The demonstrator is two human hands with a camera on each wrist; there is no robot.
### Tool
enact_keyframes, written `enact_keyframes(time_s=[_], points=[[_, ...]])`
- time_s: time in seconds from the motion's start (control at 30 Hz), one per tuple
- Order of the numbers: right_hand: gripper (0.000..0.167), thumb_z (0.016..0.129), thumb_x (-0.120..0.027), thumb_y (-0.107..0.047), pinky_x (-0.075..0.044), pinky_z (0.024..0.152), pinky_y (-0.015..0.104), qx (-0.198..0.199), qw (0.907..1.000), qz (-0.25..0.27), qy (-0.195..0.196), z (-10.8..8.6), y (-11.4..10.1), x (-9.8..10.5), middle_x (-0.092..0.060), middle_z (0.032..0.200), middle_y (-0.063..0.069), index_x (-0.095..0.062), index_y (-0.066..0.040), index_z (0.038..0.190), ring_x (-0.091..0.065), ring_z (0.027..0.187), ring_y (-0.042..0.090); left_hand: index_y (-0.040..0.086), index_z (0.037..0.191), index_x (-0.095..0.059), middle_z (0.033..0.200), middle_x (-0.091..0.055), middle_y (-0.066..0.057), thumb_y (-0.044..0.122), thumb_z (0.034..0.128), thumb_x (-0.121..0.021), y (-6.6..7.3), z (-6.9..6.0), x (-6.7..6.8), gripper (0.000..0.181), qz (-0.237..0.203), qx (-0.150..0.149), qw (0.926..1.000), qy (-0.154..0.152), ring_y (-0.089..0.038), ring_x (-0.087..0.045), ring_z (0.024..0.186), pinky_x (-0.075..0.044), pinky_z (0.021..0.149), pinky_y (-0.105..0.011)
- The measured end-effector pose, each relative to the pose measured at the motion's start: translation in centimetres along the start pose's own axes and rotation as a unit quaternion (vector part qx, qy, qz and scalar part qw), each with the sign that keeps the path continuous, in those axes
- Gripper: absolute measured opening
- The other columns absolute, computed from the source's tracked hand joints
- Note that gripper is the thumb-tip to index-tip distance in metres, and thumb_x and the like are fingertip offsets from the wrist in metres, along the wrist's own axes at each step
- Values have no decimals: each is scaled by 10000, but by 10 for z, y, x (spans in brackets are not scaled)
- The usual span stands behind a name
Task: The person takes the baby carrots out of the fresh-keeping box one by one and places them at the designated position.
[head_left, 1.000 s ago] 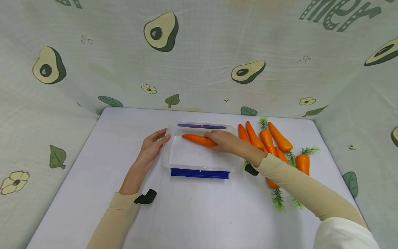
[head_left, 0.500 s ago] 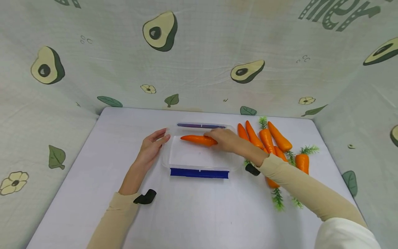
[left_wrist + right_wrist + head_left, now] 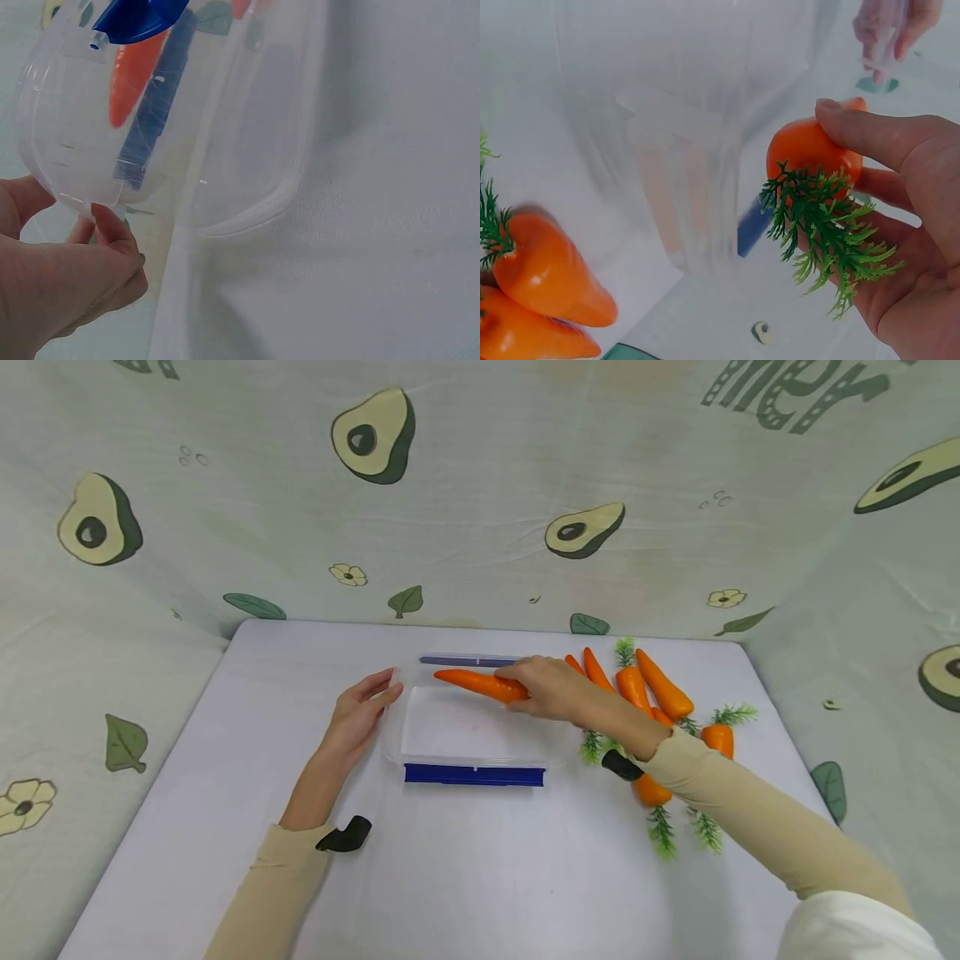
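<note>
A clear plastic container [image 3: 450, 731] with blue side clips stands on the white table. My left hand [image 3: 351, 718] pinches its left rim between thumb and fingers, as the left wrist view shows at the container wall [image 3: 67, 142]. Above the container, my right hand [image 3: 555, 689] grips an orange toy carrot [image 3: 476, 682] by its thick end, tip pointing left. In the right wrist view the thumb presses the carrot [image 3: 802, 146], and its green leafy top [image 3: 825, 232] hangs below the palm. The leafy top is hidden by the hand in the head view.
Several more carrots [image 3: 663, 685] with green tops lie in a loose pile right of the container, partly under my right forearm. A blue clip [image 3: 474, 775] sticks out at the container's front. A printed cloth [image 3: 480, 485] stands behind the table.
My right hand has lifted the carrot up from lower in the container, slightly toward the back. My left hand keeps its hold on the rim. The head view has shifted a little.
</note>
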State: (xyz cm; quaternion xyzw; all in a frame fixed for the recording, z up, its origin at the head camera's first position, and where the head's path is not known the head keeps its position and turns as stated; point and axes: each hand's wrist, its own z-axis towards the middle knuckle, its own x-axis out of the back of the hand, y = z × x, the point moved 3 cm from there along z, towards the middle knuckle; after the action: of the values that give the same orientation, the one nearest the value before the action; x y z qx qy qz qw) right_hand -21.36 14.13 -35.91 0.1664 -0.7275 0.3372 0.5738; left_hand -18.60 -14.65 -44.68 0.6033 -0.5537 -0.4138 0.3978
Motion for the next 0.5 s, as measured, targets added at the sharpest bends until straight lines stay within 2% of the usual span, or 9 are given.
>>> enact_keyframes(time_s=[0.23, 0.5], points=[[532, 900, -824, -214, -539, 790, 372, -70, 9994, 231, 248, -14, 2, 14, -723, 1167, 131, -650, -1, 1355, -606, 907, 250, 84, 1531, -486, 1562, -444, -88, 196, 1008, -684, -1, 0, 0, 571, -43, -26, 10000, 30, -139, -484, 1267, -322, 1185, -323], [548, 900, -824, -197, -533, 757, 356, -199, 9970, 589, 453, -30, 8, 25, -727, 1108, 130, -635, 12, 1371, -614, 850, 256, 65, 1545, -458, 1589, -415, -97, 195, 1015, -673, 0, -1, 1, 586, -65, -61, 9999, -49, -134, -470, 1291, -304, 1198, -323]])
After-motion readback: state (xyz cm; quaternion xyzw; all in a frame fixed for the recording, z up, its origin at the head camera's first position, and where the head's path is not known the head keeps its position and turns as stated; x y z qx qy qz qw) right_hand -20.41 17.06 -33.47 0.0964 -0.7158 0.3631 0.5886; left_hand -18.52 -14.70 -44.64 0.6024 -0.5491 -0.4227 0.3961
